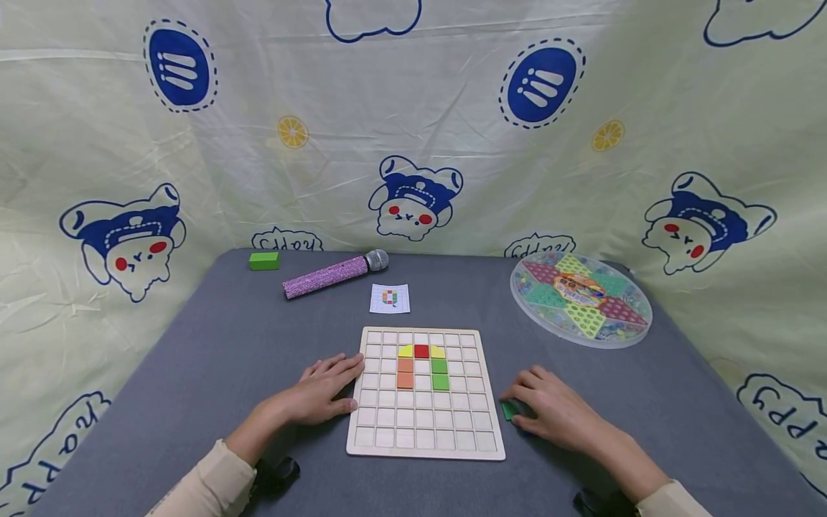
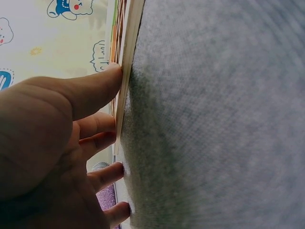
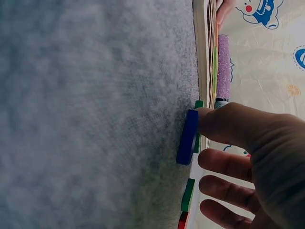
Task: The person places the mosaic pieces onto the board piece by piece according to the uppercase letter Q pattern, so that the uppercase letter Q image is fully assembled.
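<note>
A pale wooden grid board (image 1: pixel 421 424) lies on the table with yellow, red, orange and green tiles (image 1: pixel 440 373) set in its upper cells. My left hand (image 1: pixel 323 391) rests against the board's left edge, its thumb and fingertips touching the side and its fingers fairly straight. Just beyond the right edge, my right hand (image 1: pixel 549 406) pinches a small green tile (image 1: pixel 508 410) between thumb and index finger. In the right wrist view, a blue tile (image 3: pixel 188 138) lies beside the thumb, with another green tile (image 3: pixel 188 194) and a red tile (image 3: pixel 183 220) farther along.
Behind the board lies a small pattern card (image 1: pixel 390 299). A purple glitter microphone (image 1: pixel 329 277) and a green block (image 1: pixel 264 261) sit at back left. A round clear-edged game box (image 1: pixel 581 299) stands at back right. A printed curtain (image 1: pixel 413 93) closes the back.
</note>
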{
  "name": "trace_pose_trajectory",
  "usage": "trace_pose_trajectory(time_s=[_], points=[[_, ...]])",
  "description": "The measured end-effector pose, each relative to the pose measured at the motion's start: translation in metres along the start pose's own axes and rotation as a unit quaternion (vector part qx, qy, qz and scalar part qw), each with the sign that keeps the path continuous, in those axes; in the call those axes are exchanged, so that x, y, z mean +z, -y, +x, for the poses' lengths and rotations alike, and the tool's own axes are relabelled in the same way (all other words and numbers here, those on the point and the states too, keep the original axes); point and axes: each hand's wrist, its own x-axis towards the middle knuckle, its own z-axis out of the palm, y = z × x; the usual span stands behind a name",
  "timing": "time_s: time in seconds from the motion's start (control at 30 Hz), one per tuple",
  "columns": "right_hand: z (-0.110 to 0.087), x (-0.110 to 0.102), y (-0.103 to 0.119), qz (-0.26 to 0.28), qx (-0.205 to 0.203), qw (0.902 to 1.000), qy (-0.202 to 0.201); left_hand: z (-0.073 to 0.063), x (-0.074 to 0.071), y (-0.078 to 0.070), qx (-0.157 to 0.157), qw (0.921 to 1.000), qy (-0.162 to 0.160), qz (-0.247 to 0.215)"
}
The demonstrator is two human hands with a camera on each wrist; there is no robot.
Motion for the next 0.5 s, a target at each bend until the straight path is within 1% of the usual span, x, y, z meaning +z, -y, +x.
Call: trace_pose_trajectory(time_s=[0.2,0.5], points=[[0.0017,-0.0009,-0.0007,0.014,-0.013,0.9996,0.020,0.0000,0.0006,0.0001,-0.003,1.0000,0.001,0.000],[-0.0018,-0.0027,-0.0056,0.023,-0.018,0.9993,0.024,-0.0004,0.0001,-0.0007,-0.001,1.0000,0.000,0.001]])
